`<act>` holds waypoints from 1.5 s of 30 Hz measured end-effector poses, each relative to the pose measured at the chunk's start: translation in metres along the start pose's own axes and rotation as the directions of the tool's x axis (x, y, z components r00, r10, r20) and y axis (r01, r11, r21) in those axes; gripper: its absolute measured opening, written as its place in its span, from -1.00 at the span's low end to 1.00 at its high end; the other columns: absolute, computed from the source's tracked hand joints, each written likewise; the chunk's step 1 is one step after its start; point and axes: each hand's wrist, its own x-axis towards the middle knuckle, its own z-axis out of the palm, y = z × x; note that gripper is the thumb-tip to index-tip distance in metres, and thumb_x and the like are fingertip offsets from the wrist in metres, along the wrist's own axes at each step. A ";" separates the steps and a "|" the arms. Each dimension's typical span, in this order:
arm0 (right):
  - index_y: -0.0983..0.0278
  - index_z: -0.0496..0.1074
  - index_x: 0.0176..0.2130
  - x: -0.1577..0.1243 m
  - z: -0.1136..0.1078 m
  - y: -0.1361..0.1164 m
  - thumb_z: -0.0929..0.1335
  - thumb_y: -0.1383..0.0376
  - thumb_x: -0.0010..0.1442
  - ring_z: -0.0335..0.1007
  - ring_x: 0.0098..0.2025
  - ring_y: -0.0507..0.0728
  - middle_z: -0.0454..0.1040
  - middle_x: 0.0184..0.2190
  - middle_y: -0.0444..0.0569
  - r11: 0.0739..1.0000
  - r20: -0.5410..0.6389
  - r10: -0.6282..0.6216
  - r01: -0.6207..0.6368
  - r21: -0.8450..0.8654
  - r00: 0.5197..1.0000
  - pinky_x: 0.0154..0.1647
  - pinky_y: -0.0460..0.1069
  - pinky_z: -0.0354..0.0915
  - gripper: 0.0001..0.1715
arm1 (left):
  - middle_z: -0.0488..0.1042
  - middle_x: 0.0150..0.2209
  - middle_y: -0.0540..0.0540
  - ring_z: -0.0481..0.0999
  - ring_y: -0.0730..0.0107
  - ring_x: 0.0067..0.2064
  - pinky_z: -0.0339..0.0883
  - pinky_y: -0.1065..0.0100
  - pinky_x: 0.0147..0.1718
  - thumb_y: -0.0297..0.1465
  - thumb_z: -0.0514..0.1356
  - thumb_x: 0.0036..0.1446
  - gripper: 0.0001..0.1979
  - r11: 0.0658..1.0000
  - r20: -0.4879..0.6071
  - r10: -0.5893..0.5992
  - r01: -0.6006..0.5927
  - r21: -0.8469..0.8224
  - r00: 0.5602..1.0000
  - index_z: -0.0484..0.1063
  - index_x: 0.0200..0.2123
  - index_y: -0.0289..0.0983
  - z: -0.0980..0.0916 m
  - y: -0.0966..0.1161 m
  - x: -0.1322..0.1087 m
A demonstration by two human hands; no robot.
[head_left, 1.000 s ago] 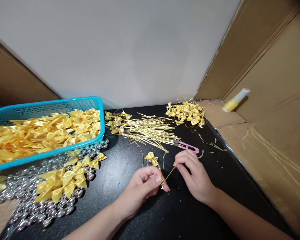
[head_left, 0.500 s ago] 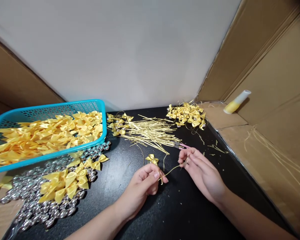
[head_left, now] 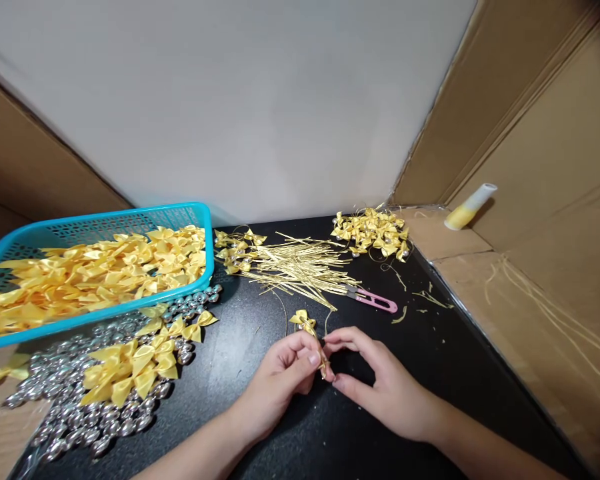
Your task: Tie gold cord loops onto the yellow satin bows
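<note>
Head view — with our left hand (head_left: pixel 293 368) we are pinching a gold cord (head_left: pixel 323 367) between thumb and finger, while our right hand (head_left: pixel 375 380) is hovering close beside it, thumb and forefinger parted — a yellow bow (head_left: pixel 303 319) is showing just beyond the left hand, and pink snips (head_left: pixel 364 294) are lying beside the gold strips (head_left: pixel 300 263)
</note>
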 end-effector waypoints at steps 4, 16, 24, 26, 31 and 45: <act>0.19 0.32 -0.06 0.000 0.004 0.001 0.37 0.39 0.17 0.42 -0.11 0.09 0.49 -0.21 -0.07 0.975 0.073 0.053 -0.068 0.211 0.996 -0.02 0.02 0.31 -0.68 | 0.46 -0.55 -0.01 0.06 0.61 -0.61 -0.17 0.45 -0.58 -0.18 0.34 0.05 -0.67 1.000 -0.001 -0.004 0.004 0.006 1.000 0.36 -0.44 -0.31 0.000 -0.001 -0.001; 0.27 0.41 -0.35 0.012 -0.025 0.009 0.29 0.09 0.25 0.02 -0.54 -0.01 0.12 -0.60 -0.23 0.993 0.004 0.115 -0.115 0.013 0.993 -0.51 -0.09 0.00 -0.68 | 0.44 -0.61 -0.01 0.00 0.63 -0.65 -0.18 0.48 -0.63 -0.20 0.37 -0.01 -0.66 0.999 -0.038 0.044 -0.045 -0.021 0.998 0.36 -0.47 -0.32 0.002 0.000 0.003; 0.26 0.15 -0.61 0.014 -0.038 0.006 0.35 0.02 0.16 -0.09 -0.57 -0.03 0.04 -0.65 -0.24 0.990 -0.091 0.091 -0.080 0.117 0.992 -0.54 -0.08 -0.10 -0.47 | 0.44 -0.51 -0.02 0.05 0.64 -0.61 -0.09 0.49 -0.60 -0.26 0.38 0.01 -0.72 0.994 -0.018 0.103 -0.104 -0.040 0.995 0.46 -0.44 -0.37 0.002 0.002 0.002; 0.25 0.12 -0.60 0.017 -0.043 0.010 0.36 -0.04 0.13 -0.11 -0.57 -0.03 0.02 -0.64 -0.25 0.975 -0.145 0.111 -0.079 0.209 0.983 -0.55 -0.08 -0.12 -0.44 | 0.49 -0.39 -0.08 0.22 0.59 -0.53 0.07 0.49 -0.53 -0.28 0.38 0.03 -0.75 0.991 -0.018 0.120 -0.121 -0.048 0.993 0.50 -0.37 -0.36 0.001 0.004 0.002; 0.22 0.06 -0.57 0.024 -0.062 0.018 0.37 -0.06 0.11 -0.24 -0.61 -0.05 -0.07 -0.66 -0.31 0.880 -0.242 0.192 -0.058 0.471 0.951 -0.61 -0.10 -0.18 -0.43 | 0.53 -0.11 -0.20 0.44 0.27 -0.09 0.27 0.33 -0.12 -0.29 0.34 0.09 -0.79 0.981 -0.015 0.178 -0.178 -0.075 0.984 0.54 -0.29 -0.32 -0.006 0.012 0.003; 0.23 0.05 -0.58 0.024 -0.100 0.023 0.44 0.25 0.05 -0.35 -0.63 -0.05 -0.17 -0.65 -0.32 0.489 -0.291 0.367 0.083 0.868 0.883 -0.71 -0.17 -0.01 -0.52 | 0.58 -0.29 -0.08 0.50 0.34 -0.22 0.28 0.41 -0.24 -0.28 0.38 0.02 -0.78 0.965 -0.146 0.246 -0.256 -0.054 0.958 0.46 -0.38 -0.28 -0.027 0.043 0.007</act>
